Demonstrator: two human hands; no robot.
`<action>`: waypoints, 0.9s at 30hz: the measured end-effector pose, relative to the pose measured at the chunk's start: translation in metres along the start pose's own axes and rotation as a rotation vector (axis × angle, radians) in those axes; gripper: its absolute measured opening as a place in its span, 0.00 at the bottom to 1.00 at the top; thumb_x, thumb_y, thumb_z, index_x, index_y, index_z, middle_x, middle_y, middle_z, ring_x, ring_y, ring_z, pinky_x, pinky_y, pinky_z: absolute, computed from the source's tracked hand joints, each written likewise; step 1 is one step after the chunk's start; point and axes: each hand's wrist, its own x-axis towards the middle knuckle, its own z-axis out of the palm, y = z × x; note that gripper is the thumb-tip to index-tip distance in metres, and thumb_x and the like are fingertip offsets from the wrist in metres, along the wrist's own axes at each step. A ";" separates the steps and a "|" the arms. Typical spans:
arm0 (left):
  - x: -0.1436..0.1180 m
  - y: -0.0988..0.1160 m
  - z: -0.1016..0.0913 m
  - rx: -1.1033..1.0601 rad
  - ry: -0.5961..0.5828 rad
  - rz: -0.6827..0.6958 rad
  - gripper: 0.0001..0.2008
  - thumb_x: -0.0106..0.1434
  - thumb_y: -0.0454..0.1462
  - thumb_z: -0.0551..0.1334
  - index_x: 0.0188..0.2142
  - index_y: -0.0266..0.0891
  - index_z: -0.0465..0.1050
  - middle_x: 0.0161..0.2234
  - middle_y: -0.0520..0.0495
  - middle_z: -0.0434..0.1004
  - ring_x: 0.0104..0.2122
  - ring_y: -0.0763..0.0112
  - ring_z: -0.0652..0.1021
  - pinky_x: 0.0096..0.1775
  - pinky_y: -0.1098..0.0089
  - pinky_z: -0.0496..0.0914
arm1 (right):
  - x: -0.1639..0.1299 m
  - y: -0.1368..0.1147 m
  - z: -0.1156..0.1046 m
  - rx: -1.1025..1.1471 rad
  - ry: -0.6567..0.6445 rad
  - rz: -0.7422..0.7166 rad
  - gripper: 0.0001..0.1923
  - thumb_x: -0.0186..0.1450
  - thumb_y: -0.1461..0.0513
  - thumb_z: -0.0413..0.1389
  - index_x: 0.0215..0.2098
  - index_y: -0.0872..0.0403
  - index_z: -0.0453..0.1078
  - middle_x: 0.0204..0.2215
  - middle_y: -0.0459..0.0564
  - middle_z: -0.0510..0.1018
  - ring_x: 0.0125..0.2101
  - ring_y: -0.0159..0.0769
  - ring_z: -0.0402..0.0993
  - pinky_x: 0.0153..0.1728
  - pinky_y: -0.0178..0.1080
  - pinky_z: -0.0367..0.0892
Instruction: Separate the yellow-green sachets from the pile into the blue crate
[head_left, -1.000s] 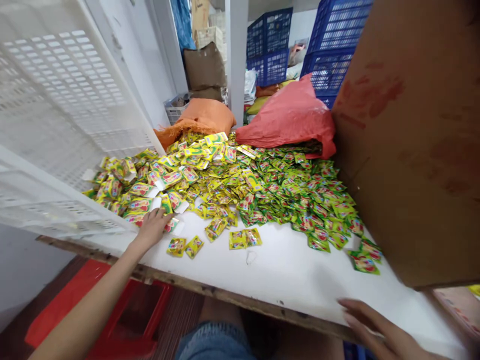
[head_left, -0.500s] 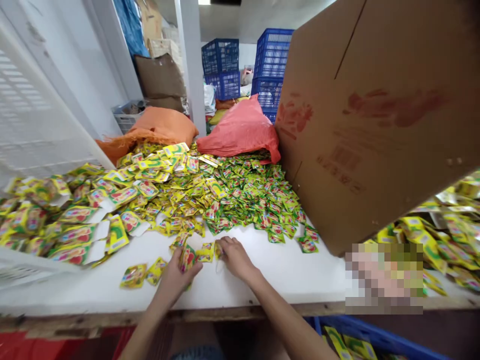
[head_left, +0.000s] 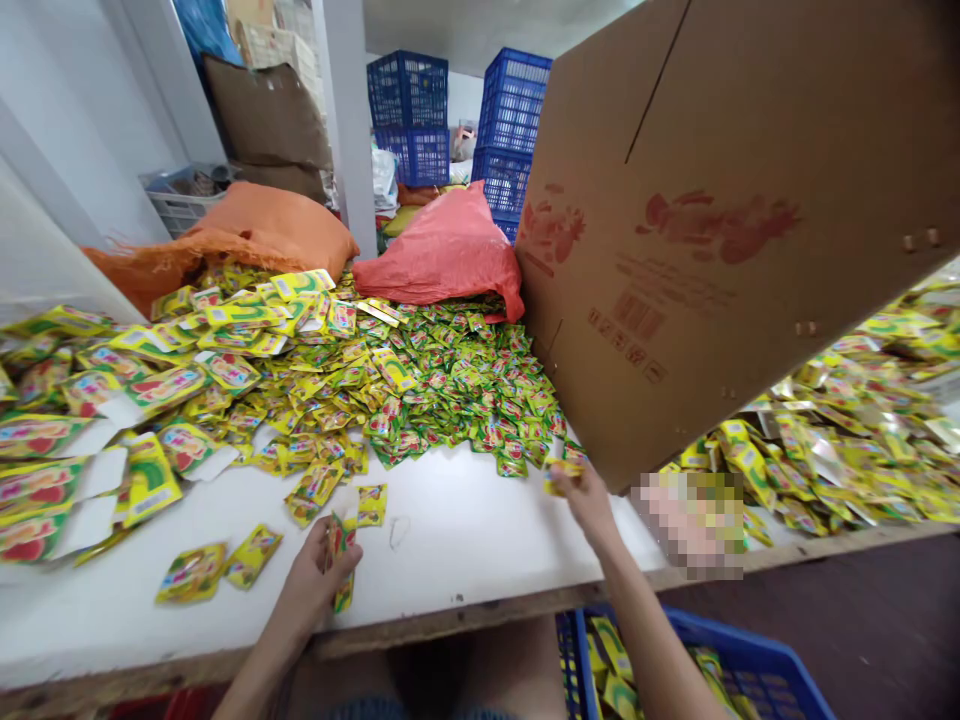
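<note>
Small ctn (head_left: 344, 543) lower ctr-L of frame, gripped in L hand (head_left: 311, 568). Yellow sachet (head_left: 556, 474) R of ctr, pinched in R hand (head_left: 590, 503), near edge of green sachet pile (head_left: 480, 380). Lg cardboard box (head_left: 675, 230) upper R; blue crate (head_left: 750, 648) w/ yellow pkts (head_left: 613, 650) lower R.

No word comes clear to me. On the carton (head_left: 705, 130), right, are two red prints, one near its left edge, one farther right, both too blurred to read. Beneath the latter run small illegible lines, a barcode-like block (head_left: 640, 315) and a row of little signs (head_left: 635, 355). The boxes (head_left: 176, 385), left, and packets (head_left: 465, 385), centre, carry coloured lettering, unreadable too.
</note>
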 end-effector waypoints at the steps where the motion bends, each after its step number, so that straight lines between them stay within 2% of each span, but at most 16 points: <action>1: -0.001 0.002 0.002 -0.022 -0.005 -0.008 0.28 0.42 0.48 0.68 0.41 0.39 0.64 0.32 0.51 0.74 0.35 0.67 0.74 0.39 0.71 0.68 | 0.010 0.010 -0.010 -0.026 0.056 0.045 0.19 0.61 0.53 0.43 0.39 0.58 0.64 0.33 0.56 0.74 0.33 0.41 0.72 0.32 0.40 0.65; 3: -0.003 0.007 0.008 -0.083 -0.024 -0.036 0.25 0.45 0.48 0.66 0.41 0.39 0.65 0.29 0.53 0.73 0.32 0.69 0.74 0.36 0.72 0.68 | 0.024 0.024 -0.019 -0.090 0.138 0.120 0.17 0.56 0.52 0.49 0.35 0.57 0.66 0.33 0.57 0.74 0.37 0.47 0.71 0.36 0.44 0.63; 6: -0.007 0.011 0.020 -0.200 -0.091 -0.080 0.24 0.49 0.49 0.64 0.41 0.39 0.66 0.31 0.50 0.74 0.33 0.69 0.75 0.35 0.72 0.69 | 0.026 0.029 -0.008 -0.157 0.180 0.165 0.14 0.50 0.55 0.56 0.31 0.55 0.67 0.32 0.57 0.74 0.40 0.51 0.69 0.39 0.47 0.61; 9: -0.013 0.012 0.029 -0.231 -0.167 -0.050 0.26 0.47 0.45 0.67 0.44 0.39 0.66 0.36 0.47 0.75 0.36 0.66 0.75 0.39 0.70 0.68 | 0.012 0.023 0.010 -0.148 0.148 0.129 0.17 0.53 0.56 0.54 0.39 0.54 0.64 0.30 0.52 0.74 0.34 0.45 0.72 0.35 0.43 0.63; 13: -0.019 0.012 0.037 -0.145 -0.248 -0.112 0.27 0.42 0.40 0.70 0.42 0.36 0.68 0.34 0.46 0.77 0.32 0.64 0.76 0.36 0.67 0.70 | -0.015 0.008 0.017 -0.117 0.111 -0.009 0.27 0.58 0.56 0.50 0.54 0.55 0.52 0.34 0.52 0.74 0.33 0.41 0.72 0.33 0.39 0.64; 15: -0.021 0.014 0.040 -0.135 -0.267 -0.155 0.23 0.42 0.41 0.70 0.37 0.34 0.70 0.32 0.45 0.77 0.30 0.63 0.76 0.33 0.67 0.70 | -0.032 -0.001 0.017 -0.166 0.064 -0.140 0.24 0.60 0.56 0.49 0.53 0.56 0.55 0.33 0.52 0.75 0.35 0.42 0.71 0.36 0.40 0.63; 17: -0.023 0.017 0.043 -0.143 -0.291 -0.166 0.19 0.44 0.42 0.69 0.33 0.33 0.71 0.31 0.43 0.77 0.29 0.64 0.76 0.32 0.68 0.70 | -0.050 -0.009 0.018 -0.238 -0.037 -0.262 0.17 0.61 0.56 0.49 0.46 0.55 0.61 0.32 0.52 0.75 0.34 0.42 0.71 0.38 0.41 0.62; 19: -0.025 0.019 0.047 -0.154 -0.333 -0.171 0.17 0.46 0.43 0.68 0.31 0.32 0.72 0.30 0.43 0.77 0.28 0.65 0.76 0.30 0.69 0.69 | -0.070 -0.018 0.019 -0.276 -0.151 -0.314 0.11 0.61 0.57 0.50 0.39 0.54 0.65 0.31 0.52 0.75 0.34 0.42 0.71 0.38 0.40 0.61; 21: -0.026 0.018 0.050 -0.168 -0.358 -0.191 0.16 0.46 0.43 0.68 0.30 0.32 0.72 0.28 0.44 0.77 0.27 0.66 0.75 0.30 0.70 0.69 | -0.087 -0.027 0.018 -0.253 -0.223 -0.315 0.09 0.60 0.57 0.52 0.36 0.53 0.65 0.31 0.51 0.74 0.34 0.41 0.70 0.37 0.39 0.62; 24: -0.026 0.015 0.056 -0.194 -0.363 -0.237 0.19 0.46 0.43 0.68 0.35 0.34 0.71 0.27 0.46 0.77 0.27 0.66 0.75 0.30 0.69 0.69 | -0.105 -0.038 0.013 -0.116 -0.277 -0.296 0.12 0.59 0.60 0.54 0.41 0.54 0.61 0.32 0.51 0.72 0.34 0.39 0.69 0.36 0.37 0.62; 27: -0.026 0.014 0.060 -0.178 -0.400 -0.244 0.21 0.46 0.43 0.68 0.38 0.35 0.71 0.29 0.45 0.77 0.29 0.64 0.76 0.32 0.68 0.70 | -0.112 -0.041 0.002 0.037 -0.339 -0.284 0.17 0.60 0.65 0.51 0.47 0.54 0.56 0.35 0.51 0.71 0.35 0.36 0.69 0.37 0.37 0.62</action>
